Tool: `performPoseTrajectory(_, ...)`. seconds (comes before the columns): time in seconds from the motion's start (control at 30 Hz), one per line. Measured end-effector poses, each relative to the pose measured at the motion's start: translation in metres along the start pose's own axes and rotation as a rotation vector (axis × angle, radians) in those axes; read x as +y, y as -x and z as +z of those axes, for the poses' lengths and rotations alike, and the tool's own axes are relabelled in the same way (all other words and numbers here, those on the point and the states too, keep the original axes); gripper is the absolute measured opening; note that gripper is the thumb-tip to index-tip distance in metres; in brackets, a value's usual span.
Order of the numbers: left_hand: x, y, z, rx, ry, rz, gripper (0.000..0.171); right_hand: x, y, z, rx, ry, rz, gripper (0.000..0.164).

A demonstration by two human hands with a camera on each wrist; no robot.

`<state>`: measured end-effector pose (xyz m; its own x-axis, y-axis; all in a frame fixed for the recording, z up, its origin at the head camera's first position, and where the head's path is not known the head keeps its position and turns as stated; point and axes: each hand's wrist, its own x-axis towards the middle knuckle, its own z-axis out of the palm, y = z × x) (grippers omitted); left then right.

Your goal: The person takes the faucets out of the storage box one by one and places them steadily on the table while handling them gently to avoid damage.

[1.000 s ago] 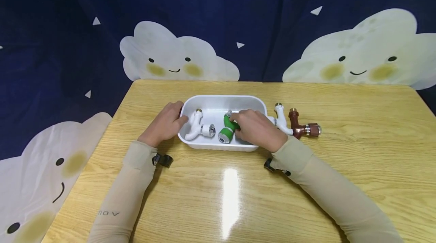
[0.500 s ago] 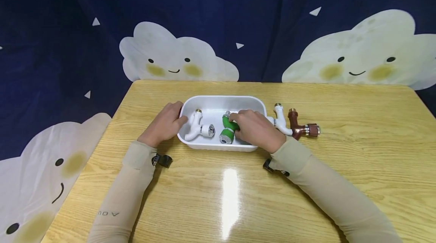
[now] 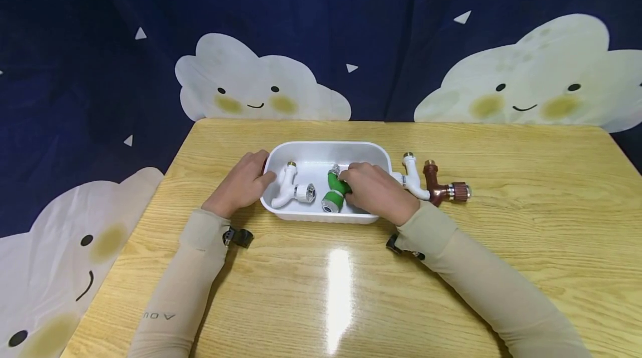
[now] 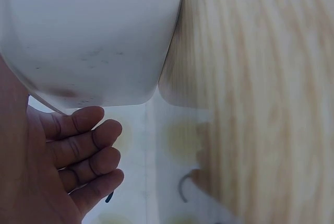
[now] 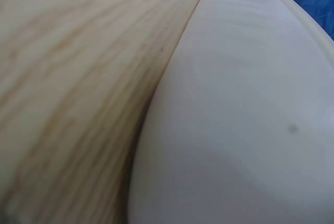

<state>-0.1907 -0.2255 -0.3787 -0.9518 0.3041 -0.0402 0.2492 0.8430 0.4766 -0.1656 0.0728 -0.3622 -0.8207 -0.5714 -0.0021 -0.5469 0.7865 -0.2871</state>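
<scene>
evidently, a right hand [image 3: 377, 188] grips a green tap [image 3: 337, 184] at its fingertips, inside a white tub [image 3: 321, 217] held by the left hand [image 3: 239, 184].
probably light, rigid and slick, the tap seems best held by its bent middle.

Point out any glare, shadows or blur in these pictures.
Head view: white glare on the table, shadow along the left sleeve; left wrist view: soft-looking wood grain, the left hand dimly mirrored in the table; right wrist view: tub softly shaded, nearest wood blurred.
</scene>
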Motion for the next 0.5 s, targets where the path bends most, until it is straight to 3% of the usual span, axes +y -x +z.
performPoseTrajectory(0.5,0.0007,0.0015,-0.0012,-0.009,0.006,0.002,0.041,-0.001,-0.0005,-0.001,-0.053,-0.005,0.028,0.019)
